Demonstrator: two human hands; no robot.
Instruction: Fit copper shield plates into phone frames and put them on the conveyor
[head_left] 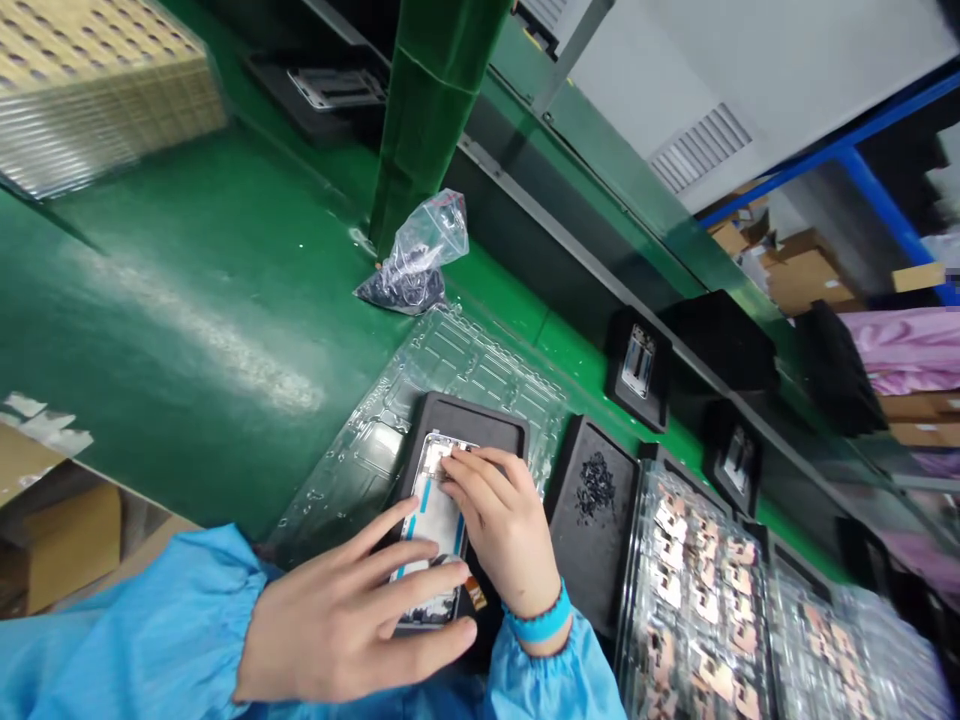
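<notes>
The phone frame (433,520), with blue strips along its inner edges, lies in a black tray (480,420) low in the middle of your view. Your right hand (504,530), a blue wristband (544,622) on it, has its fingertips (454,465) together on the frame's upper end. Your left hand (345,620) lies across the lower part with its fingers (420,580) spread; you can't tell whether either hand is clamping. Just right sits a second black tray (592,570) with a heap of small black parts (596,485), then clear trays of copper-coloured pieces (694,600) at lower right. Above, a clear blister tray (480,370) lies under the first tray, near a plastic bag of black parts (409,270) on the green bench (187,300) beside a green post (431,90)
</notes>
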